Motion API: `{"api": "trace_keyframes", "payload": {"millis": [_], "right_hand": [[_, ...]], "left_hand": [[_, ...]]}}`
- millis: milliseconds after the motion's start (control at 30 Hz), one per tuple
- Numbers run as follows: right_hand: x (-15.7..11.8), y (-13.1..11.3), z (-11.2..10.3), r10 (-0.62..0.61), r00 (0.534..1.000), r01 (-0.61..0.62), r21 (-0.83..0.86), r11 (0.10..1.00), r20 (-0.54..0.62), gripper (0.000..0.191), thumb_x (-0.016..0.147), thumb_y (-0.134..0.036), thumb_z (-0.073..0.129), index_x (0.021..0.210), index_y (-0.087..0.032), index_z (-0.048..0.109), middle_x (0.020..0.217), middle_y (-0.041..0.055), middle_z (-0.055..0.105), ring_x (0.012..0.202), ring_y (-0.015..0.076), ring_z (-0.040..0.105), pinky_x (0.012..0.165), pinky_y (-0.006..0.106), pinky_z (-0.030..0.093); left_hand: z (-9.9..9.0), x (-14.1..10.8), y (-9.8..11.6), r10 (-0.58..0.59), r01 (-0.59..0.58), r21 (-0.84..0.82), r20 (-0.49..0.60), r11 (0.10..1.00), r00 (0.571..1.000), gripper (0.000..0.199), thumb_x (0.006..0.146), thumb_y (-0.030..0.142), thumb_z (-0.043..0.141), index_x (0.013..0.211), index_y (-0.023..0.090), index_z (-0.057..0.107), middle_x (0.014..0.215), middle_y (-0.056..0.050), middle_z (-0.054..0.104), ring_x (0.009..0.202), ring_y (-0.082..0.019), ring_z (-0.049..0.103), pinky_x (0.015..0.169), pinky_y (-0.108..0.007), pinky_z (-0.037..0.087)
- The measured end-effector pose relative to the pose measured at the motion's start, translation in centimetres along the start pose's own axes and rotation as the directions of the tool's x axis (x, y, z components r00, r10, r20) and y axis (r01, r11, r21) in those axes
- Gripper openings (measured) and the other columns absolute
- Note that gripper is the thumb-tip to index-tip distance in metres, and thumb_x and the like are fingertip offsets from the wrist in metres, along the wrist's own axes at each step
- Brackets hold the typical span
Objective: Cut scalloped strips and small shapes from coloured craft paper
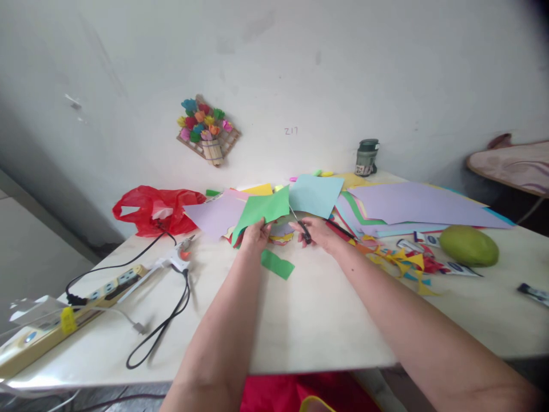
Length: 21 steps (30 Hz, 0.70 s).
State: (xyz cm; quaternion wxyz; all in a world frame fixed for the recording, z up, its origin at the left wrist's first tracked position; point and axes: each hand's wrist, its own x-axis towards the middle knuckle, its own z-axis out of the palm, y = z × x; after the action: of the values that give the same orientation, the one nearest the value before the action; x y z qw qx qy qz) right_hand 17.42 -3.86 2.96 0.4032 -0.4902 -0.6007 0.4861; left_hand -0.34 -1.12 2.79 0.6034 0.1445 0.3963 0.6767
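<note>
My left hand (256, 235) grips the lower edge of a green paper sheet (265, 208), which is raised over the table. My right hand (314, 232) is closed round the black handles of a pair of scissors (305, 230). The scissor blades point up and left, close to the sheet's right edge. Below my hands a small green paper strip (277, 264) lies on the table. A light blue sheet (316, 195) is behind the scissors, and a lilac sheet (218, 213) is left of the green one.
On the left are a red plastic bag (148, 213), a glue gun (179, 258) with its cable and a power strip (64, 327). Paper scraps (401, 263), glue tubes, a green oval object (469, 246) and stacked sheets (412, 201) lie right. A bottle (366, 158) stands behind.
</note>
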Motion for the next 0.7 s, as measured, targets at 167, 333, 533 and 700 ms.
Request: {"api": "trace_keyframes", "payload": {"millis": [167,333,533,700], "right_hand": [[-0.1,0.1,0.0,0.016,0.999,-0.018,0.081,0.997,0.032,0.042,0.079,-0.057,0.065,0.081,-0.016,0.059,0.057,0.0003,0.064,0.042,0.0093,0.057,0.036,0.017,0.031],[-0.6,-0.4,0.3,0.097,0.988,-0.117,0.172,0.978,0.122,0.047,0.081,-0.063,0.058,0.089,-0.017,0.059,0.062,0.0050,0.068,0.049,0.0160,0.063,0.041,0.022,0.042],[-1.2,-0.9,1.7,0.139,0.968,-0.175,0.164,0.971,0.208,0.050,0.080,-0.065,0.058,0.089,-0.017,0.058,0.064,0.0075,0.069,0.051,0.0187,0.064,0.040,0.023,0.044],[-1.9,-1.7,2.9,0.110,0.980,-0.142,0.192,0.971,0.167,0.048,0.080,-0.061,0.062,0.088,-0.013,0.058,0.059,0.0065,0.065,0.049,0.0179,0.062,0.038,0.022,0.040]], "left_hand": [[0.2,0.3,-0.1,0.136,-0.136,-0.058,-0.001,0.989,0.991,0.012,0.087,0.006,0.056,0.077,0.013,0.057,0.064,0.001,0.060,0.049,-0.008,0.058,0.055,-0.018,0.053],[0.5,-0.1,-0.1,0.255,-0.256,-0.112,-0.026,0.960,0.967,0.011,0.086,0.005,0.055,0.081,0.014,0.058,0.076,-0.001,0.066,0.057,-0.010,0.064,0.069,-0.026,0.057],[1.0,-0.5,-0.8,0.279,-0.283,-0.096,-0.053,0.954,0.959,0.008,0.088,0.010,0.055,0.083,0.016,0.059,0.082,-0.004,0.070,0.076,-0.014,0.070,0.082,-0.029,0.056],[1.7,-1.1,-1.8,0.288,-0.292,-0.053,-0.077,0.955,0.955,0.003,0.087,0.015,0.057,0.085,0.016,0.059,0.077,-0.005,0.069,0.080,-0.018,0.071,0.082,-0.030,0.056]]}}
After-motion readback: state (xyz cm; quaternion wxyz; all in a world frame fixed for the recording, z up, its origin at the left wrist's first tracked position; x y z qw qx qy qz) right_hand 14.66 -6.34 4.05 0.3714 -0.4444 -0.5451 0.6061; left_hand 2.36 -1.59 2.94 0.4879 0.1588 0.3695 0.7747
